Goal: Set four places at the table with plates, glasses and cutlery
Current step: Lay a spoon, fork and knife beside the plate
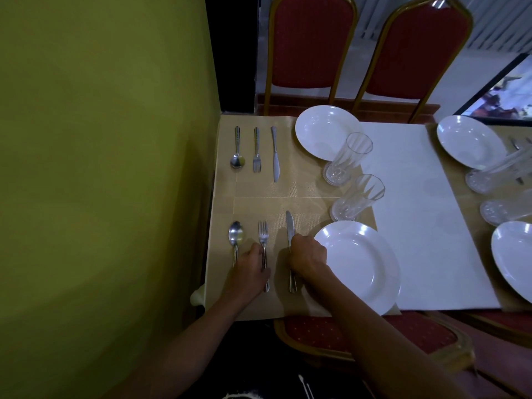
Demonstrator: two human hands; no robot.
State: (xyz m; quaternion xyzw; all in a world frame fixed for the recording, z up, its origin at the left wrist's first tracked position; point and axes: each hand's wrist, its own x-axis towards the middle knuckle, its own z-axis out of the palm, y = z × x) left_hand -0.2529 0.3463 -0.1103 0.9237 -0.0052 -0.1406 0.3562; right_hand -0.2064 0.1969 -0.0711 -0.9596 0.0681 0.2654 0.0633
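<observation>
On the tan table mat my left hand rests between the near spoon and the near fork, fingers touching both handles. My right hand is closed over the near knife, whose blade points away. Right of it lies a white plate with a glass behind it. The far place has a spoon, a fork, a knife, a plate and a glass.
A green wall borders the table on the left. Two red chairs stand at the far side and one red chair at the near edge. At the right are two more plates and glasses, across a white runner.
</observation>
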